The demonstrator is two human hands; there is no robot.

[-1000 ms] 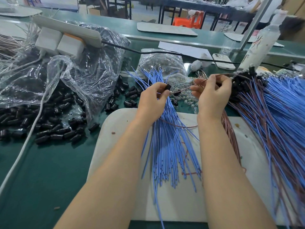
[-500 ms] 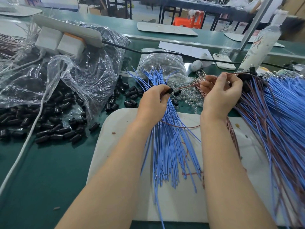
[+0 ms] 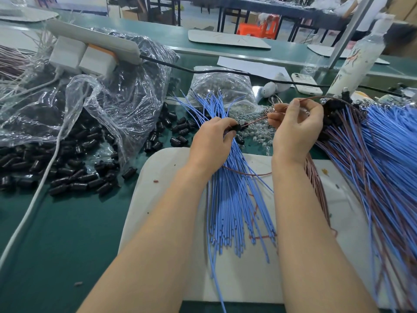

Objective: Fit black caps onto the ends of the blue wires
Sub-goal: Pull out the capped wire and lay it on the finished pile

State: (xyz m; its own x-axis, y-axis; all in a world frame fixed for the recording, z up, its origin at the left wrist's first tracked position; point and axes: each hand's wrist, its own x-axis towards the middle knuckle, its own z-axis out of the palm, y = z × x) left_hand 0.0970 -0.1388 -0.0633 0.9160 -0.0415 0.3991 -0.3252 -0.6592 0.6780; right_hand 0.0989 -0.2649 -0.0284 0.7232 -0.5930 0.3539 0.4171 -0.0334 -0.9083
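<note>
A black cap (image 3: 235,127) is pinched between the thumb and fingertips of the left hand (image 3: 212,141), just left of the frame's centre. That hand is held almost where it was half a second ago. Beneath it the loose blue wires (image 3: 228,199) are fanned out over the white board (image 3: 158,199), from the centre down toward the lower middle.

A thin brown wire (image 3: 257,120) is gripped by the curled fingers of the right hand (image 3: 295,127), right of centre. It is stretched leftward to the cap; whether its end is seated inside cannot be told. Compared with half a second ago, the right hand is found slightly nearer the left hand – the gap between them is a little shorter.

The heap of blue and brown wires (image 3: 383,166) is spread along the right edge. Loose black caps (image 3: 74,177) are scattered at the middle left, beside a crumpled clear plastic bag (image 3: 112,98) – neither has been shifted. Small glass bulbs (image 3: 255,134) are strewn between the two hands.
</note>
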